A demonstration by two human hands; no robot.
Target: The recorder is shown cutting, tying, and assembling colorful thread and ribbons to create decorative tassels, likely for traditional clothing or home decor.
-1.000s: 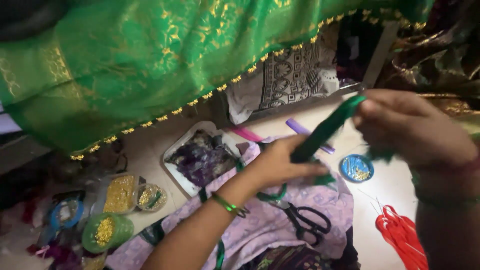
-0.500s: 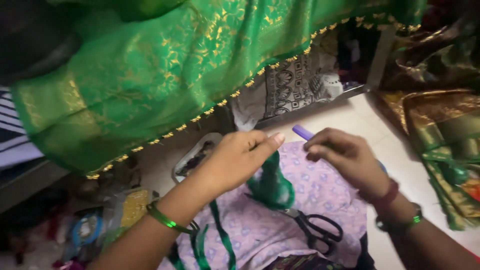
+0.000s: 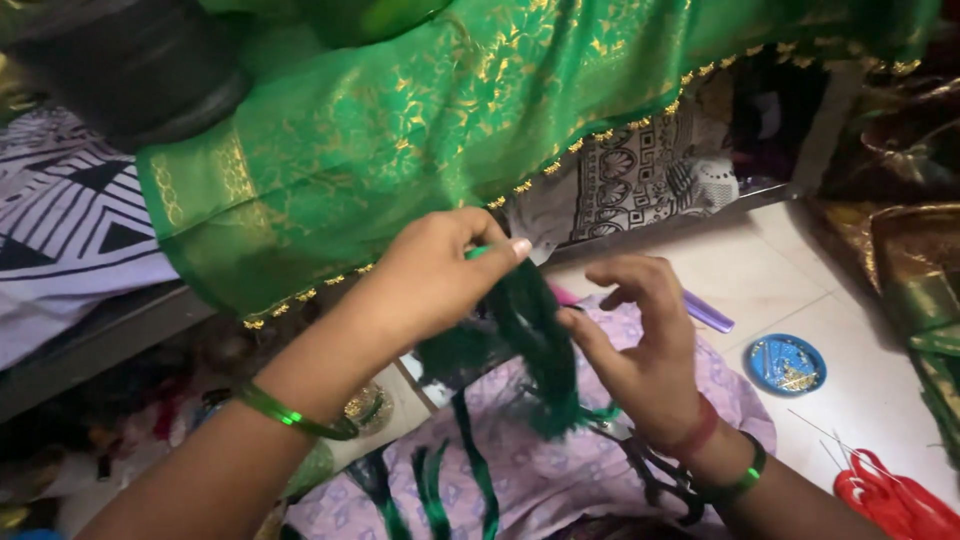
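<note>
Head view: since a second ago, the left hand (image 3: 440,275) has risen and now pinches the top of a dark green thread tassel (image 3: 535,345) below the green sari (image 3: 420,130); the right hand (image 3: 640,345), at 3 o'clock of the tassel, has released, fingers loose beside the threads.

Pale tiled floor (image 3: 800,290) underfoot, daylight soft, clutter in the dim left corner, possibly jars, too blurred.

green cloth (image 3: 400,130): glossy silk, gold weave | tassel (image 3: 530,340): dark thread | bangle (image 3: 290,415): shiny
</note>
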